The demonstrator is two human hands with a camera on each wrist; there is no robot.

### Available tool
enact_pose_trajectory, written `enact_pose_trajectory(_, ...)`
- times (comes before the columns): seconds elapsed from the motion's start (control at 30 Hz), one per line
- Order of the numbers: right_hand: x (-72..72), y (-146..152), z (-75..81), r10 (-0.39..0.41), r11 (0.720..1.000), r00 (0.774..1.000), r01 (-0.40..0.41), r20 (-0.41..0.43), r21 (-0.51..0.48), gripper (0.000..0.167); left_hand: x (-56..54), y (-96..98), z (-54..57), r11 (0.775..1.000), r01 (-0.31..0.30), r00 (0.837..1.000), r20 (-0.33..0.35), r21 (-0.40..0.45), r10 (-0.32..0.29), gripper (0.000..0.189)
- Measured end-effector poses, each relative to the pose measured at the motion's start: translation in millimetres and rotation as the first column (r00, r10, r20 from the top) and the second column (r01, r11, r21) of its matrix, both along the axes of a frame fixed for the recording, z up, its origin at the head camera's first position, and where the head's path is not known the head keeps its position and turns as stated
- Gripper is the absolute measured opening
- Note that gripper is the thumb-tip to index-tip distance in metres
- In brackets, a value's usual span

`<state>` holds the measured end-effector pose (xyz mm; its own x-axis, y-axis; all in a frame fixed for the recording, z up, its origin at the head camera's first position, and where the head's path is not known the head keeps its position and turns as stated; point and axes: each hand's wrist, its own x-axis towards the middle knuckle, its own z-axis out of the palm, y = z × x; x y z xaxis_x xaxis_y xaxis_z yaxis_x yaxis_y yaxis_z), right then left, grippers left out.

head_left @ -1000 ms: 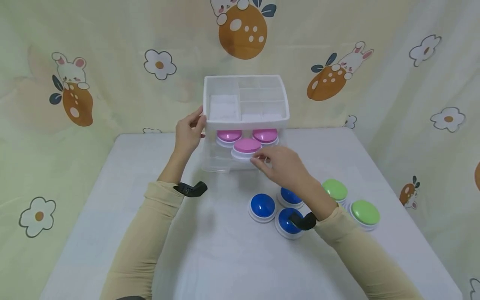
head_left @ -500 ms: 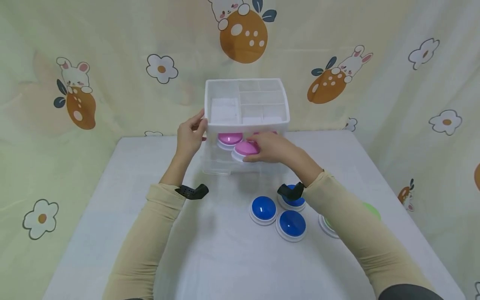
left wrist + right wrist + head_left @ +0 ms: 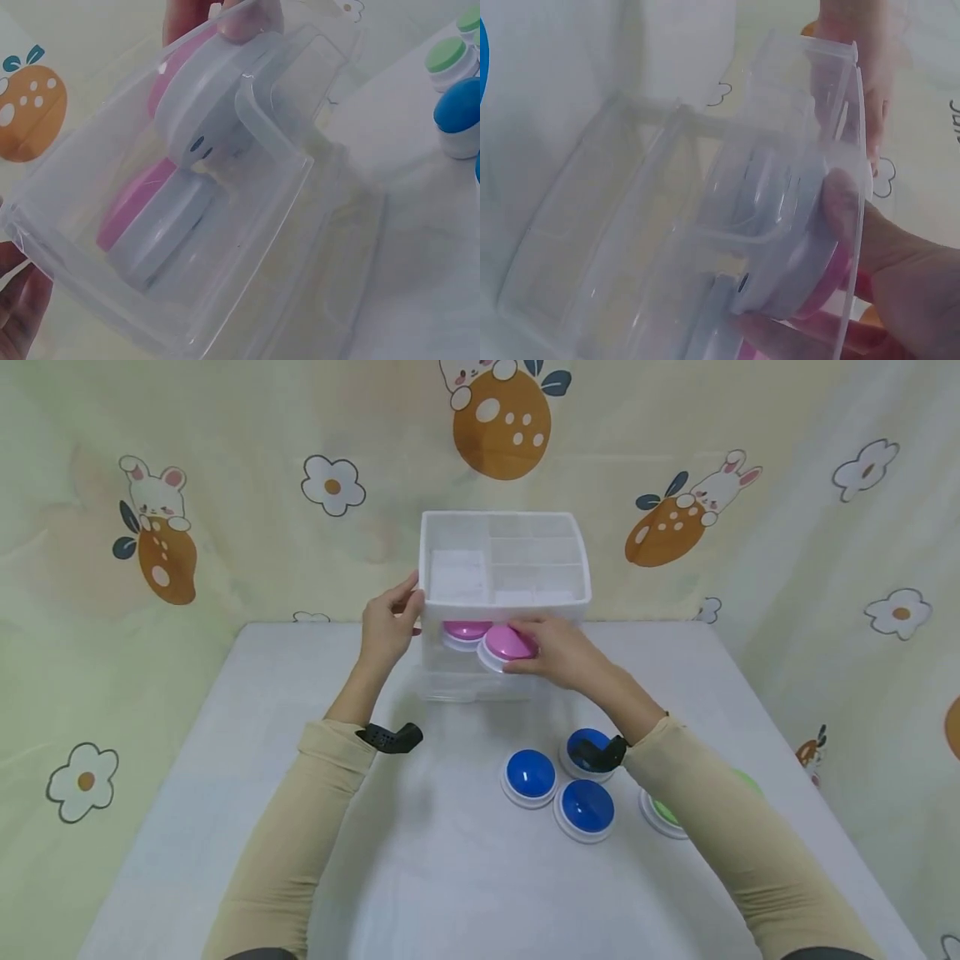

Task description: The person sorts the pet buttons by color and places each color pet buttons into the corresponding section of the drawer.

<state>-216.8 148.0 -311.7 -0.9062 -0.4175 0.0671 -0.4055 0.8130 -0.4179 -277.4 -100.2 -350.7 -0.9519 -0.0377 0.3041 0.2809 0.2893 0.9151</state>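
White table [image 3: 420,868]; pink button [image 3: 502,648] tilted, dome [image 3: 507,642] upward

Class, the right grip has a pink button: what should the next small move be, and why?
Probably ease the pink button up and out over the front of the clear drawer. The right grip already holds it, another pink button sits close behind, leaving little room that way, and the left grip is on the organizer, which may help steady it.
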Motion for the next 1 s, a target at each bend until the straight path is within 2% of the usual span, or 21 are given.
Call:
enact_pose_trajectory(0.2,0.4,-11.5,4.5,0.003,0.997,1.0,-0.002,-0.021,0.072,0.064,-2.0,-2.3,-3.0,1.0,-0.012,1.0,0.006,0.001,0.012,0.039)
enact_pose_trajectory(0.37,-0.1,-18.3,8.0,0.028,0.997,0.999,-0.026,-0.029,0.076,0.062,-3.7,-0.7,-3.1,1.0,-0.007,1.0,0.019,0.01,0.007,0.039)
enact_pose_trajectory(0.53,-10.5,-20.2,8.7,0.14,0.988,0.99,-0.14,0.004,0.061,0.048,-4.9,-0.3,-3.2,1.0,-0.013,1.0,0.018,0.027,0.013,0.038)
enact_pose_trajectory(0.63,-20.2,-15.2,7.6,0.229,0.973,0.971,-0.23,0.062,0.005,0.042,-5.2,-0.8,-2.8,0.999,-0.009,1.0,0.019,0.04,0.008,0.038)
enact_pose_trajectory(0.7,-24.4,-9.0,7.0,0.26,0.965,0.956,-0.253,0.135,-0.07,0.044,-5.1,0.0,-3.4,0.999,-0.003,1.0,0.025,0.038,0.002,0.038)
enact_pose_trajectory(0.87,-29.8,-3.3,6.1,0.279,0.954,0.903,-0.224,0.327,-0.197,0.055,-6.0,1.0,-5.0,1.0,-0.009,1.0,0.008,0.021,0.009,0.039)
enact_pose_trajectory(0.9,-30.8,-5.0,4.8,0.288,0.951,0.894,-0.226,0.343,-0.211,0.057,-6.2,0.9,-5.3,1.0,-0.013,1.0,0.006,0.021,0.012,0.039)
enact_pose_trajectory(1.0,-32.2,-14.8,-1.1,0.307,0.943,0.886,-0.234,0.349,-0.236,0.059,-5.7,-0.1,-5.8,0.999,-0.023,1.0,-0.002,0.029,0.023,0.038)
